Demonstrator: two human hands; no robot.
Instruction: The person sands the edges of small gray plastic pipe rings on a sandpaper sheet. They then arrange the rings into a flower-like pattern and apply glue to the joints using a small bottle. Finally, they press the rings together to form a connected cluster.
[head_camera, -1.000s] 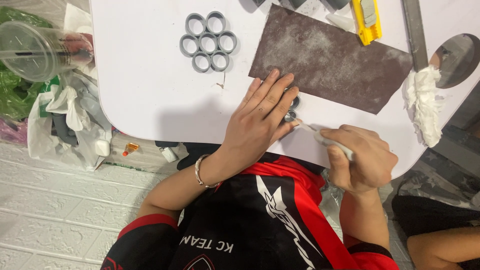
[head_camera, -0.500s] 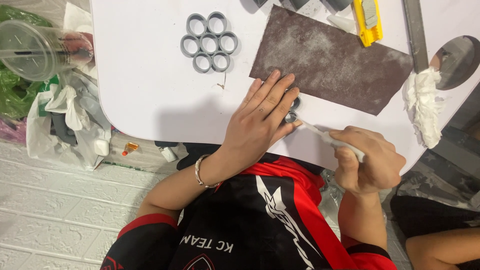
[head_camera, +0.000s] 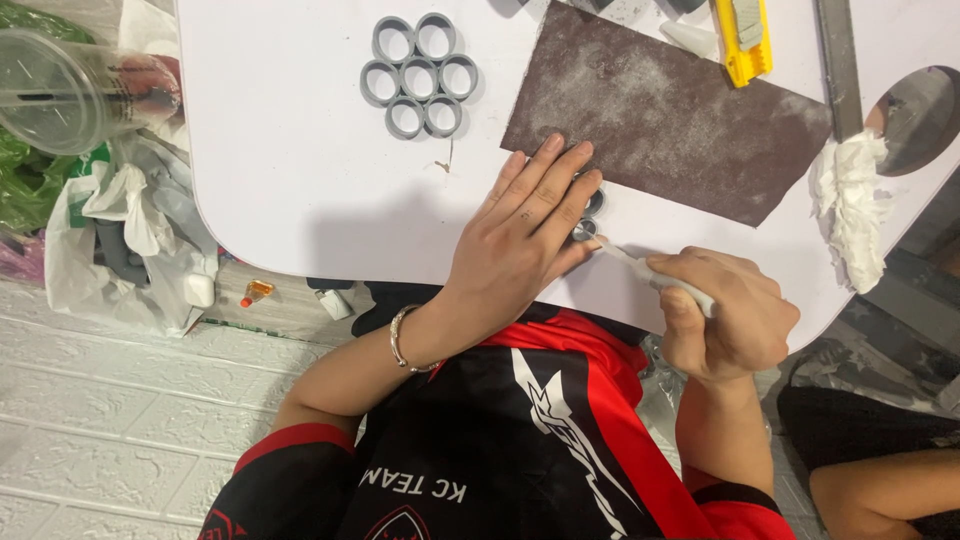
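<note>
Grey rings (head_camera: 588, 215): two short grey ring pieces, seemingly cut from plastic pipe, lie at the near edge of the white table (head_camera: 300, 190), mostly hidden under the left hand (head_camera: 520, 235). By the look of them they are light, stiff and smooth-walled, likely to skid on the tabletop unless pinned; the flat press from above seems the sound hold, or a pinch across the outer wall.

Left hand: fingers spread and laid flat, pressing the rings down. A bracelet (head_camera: 400, 340) sits on the wrist.

Right hand (head_camera: 730, 320): closed in a fist around a slim white tube (head_camera: 650, 272), its narrow nozzle touching the nearer ring.

Cluster of seven grey rings (head_camera: 418, 76): joined in a flower shape, far left of the hands, well apart from them.

Sandpaper sheet (head_camera: 670, 120): dark brown, dusted pale, just beyond the left fingertips.

Yellow utility knife (head_camera: 742, 40): far right, beside a grey metal file (head_camera: 840, 65). A crumpled white tissue (head_camera: 850, 200) lies at the right edge.

Packages: a clear plastic cup (head_camera: 70, 95) on its side at far left, over white plastic bags (head_camera: 130, 240) and green ones; a small orange-capped bottle (head_camera: 255, 293) on the floor below. Labels are too small to describe.
</note>
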